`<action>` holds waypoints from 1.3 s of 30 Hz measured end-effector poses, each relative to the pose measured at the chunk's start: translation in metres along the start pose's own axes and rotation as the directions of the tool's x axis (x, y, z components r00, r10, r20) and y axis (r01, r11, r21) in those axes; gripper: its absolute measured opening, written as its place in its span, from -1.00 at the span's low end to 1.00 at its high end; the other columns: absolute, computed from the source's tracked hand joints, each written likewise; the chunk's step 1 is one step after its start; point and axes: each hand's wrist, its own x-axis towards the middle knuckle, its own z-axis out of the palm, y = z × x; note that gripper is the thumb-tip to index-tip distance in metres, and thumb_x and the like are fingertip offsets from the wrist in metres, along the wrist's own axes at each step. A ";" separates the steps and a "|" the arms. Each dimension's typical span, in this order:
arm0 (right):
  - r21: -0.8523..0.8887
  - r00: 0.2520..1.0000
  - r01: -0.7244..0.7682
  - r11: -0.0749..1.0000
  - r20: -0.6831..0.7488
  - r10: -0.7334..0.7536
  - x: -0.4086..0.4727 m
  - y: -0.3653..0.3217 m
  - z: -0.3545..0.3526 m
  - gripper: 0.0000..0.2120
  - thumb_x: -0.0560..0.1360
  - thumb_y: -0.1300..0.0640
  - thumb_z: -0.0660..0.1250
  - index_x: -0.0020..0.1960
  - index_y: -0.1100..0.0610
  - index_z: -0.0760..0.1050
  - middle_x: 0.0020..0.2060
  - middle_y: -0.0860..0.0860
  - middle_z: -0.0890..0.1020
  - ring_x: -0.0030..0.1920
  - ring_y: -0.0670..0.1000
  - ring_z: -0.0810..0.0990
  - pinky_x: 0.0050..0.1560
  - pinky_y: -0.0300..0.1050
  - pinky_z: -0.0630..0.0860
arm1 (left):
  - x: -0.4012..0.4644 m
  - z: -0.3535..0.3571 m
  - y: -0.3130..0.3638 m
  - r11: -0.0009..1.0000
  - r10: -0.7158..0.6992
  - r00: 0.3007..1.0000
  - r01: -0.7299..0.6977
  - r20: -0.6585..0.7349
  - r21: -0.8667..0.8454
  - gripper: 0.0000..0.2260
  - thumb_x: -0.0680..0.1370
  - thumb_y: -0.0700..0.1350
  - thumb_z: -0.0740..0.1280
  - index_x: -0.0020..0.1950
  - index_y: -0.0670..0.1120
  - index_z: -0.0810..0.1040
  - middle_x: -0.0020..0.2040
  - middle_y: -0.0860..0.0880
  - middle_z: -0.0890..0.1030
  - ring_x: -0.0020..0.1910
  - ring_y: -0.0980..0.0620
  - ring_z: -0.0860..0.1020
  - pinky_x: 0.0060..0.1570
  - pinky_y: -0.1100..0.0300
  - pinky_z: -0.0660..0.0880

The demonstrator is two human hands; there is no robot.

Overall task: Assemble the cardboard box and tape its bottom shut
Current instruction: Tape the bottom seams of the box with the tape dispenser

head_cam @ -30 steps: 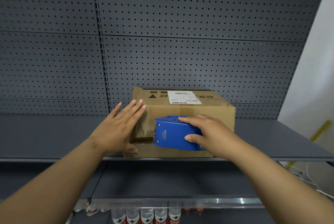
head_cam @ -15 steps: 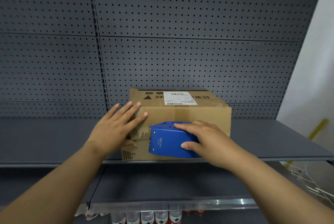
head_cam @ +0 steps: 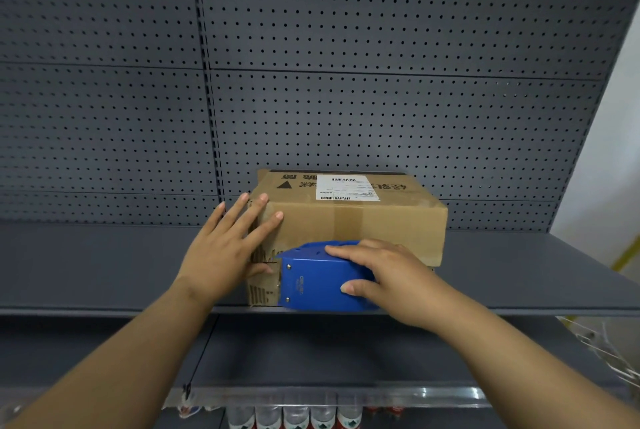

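Note:
A brown cardboard box (head_cam: 363,220) lies on its side on the grey shelf (head_cam: 104,265), a white shipping label on its upper face. A strip of tape runs down the middle of the face turned toward me. My left hand (head_cam: 225,248) presses flat, fingers straight, against the box's left corner. My right hand (head_cam: 384,276) grips a blue tape dispenser (head_cam: 318,279) held against the lower part of that face, near the shelf's front edge. The dispenser hides the box's lower middle.
A grey pegboard wall (head_cam: 346,82) rises behind the shelf. Below the shelf edge stand several bottles (head_cam: 294,418) with red labels. A white wire rack (head_cam: 609,356) shows at the lower right, and a pale wall (head_cam: 609,151) at the right.
My right hand has drawn the blue dispenser down the box's near face toward the shelf's front edge. My left hand stays pressed on the left corner.

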 end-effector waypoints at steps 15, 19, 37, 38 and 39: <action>-0.055 1.000 0.019 0.998 -0.016 -0.020 0.001 0.004 0.005 -0.49 0.52 -0.04 0.24 0.42 -0.20 0.19 0.25 -0.13 0.44 0.32 -0.07 0.33 0.31 -0.16 0.15 | -0.008 -0.002 0.025 0.867 -0.145 0.989 0.117 -0.019 -0.485 -0.47 0.42 -0.26 0.42 0.35 0.01 0.42 0.10 0.01 0.48 0.07 0.01 0.44 0.06 0.13 0.45; -0.054 1.000 0.020 0.998 -0.014 -0.021 0.001 0.005 0.005 -0.49 0.51 -0.04 0.24 0.42 -0.20 0.19 0.24 -0.12 0.45 0.31 -0.06 0.34 0.32 -0.15 0.16 | -0.003 -0.007 0.030 0.611 -0.164 0.984 0.156 0.069 -0.777 -0.44 0.46 -0.44 0.20 0.31 0.10 0.44 0.19 0.29 0.37 0.25 0.29 0.32 0.27 0.38 0.23; -0.089 1.000 -0.003 0.996 -0.023 0.001 0.000 -0.003 0.005 -0.50 0.52 -0.05 0.22 0.43 -0.18 0.18 0.25 -0.11 0.44 0.31 -0.05 0.33 0.32 -0.14 0.17 | -0.008 -0.022 0.030 -0.145 -0.122 0.830 0.528 0.545 -0.837 -0.95 0.47 -0.22 0.36 -0.12 -0.17 0.60 -0.14 -0.10 0.65 -0.15 -0.08 0.54 -0.07 0.09 0.48; -0.092 1.000 -0.006 0.996 -0.026 0.004 0.001 -0.004 0.005 -0.50 0.52 -0.05 0.22 0.43 -0.18 0.18 0.25 -0.11 0.44 0.31 -0.05 0.33 0.32 -0.14 0.17 | -0.009 -0.021 0.030 -0.159 -0.153 0.815 0.538 0.559 -0.828 -0.96 0.48 -0.25 0.36 -0.12 -0.20 0.59 -0.13 -0.12 0.65 -0.13 -0.09 0.56 -0.02 0.05 0.50; -0.095 1.000 -0.008 0.995 -0.029 0.006 0.001 -0.005 0.005 -0.50 0.52 -0.05 0.22 0.43 -0.18 0.18 0.25 -0.10 0.44 0.32 -0.04 0.34 0.32 -0.13 0.17 | -0.009 -0.021 0.030 -0.173 -0.181 0.799 0.548 0.573 -0.819 -0.97 0.48 -0.27 0.35 -0.12 -0.21 0.58 -0.11 -0.13 0.66 -0.10 -0.09 0.58 0.02 0.04 0.52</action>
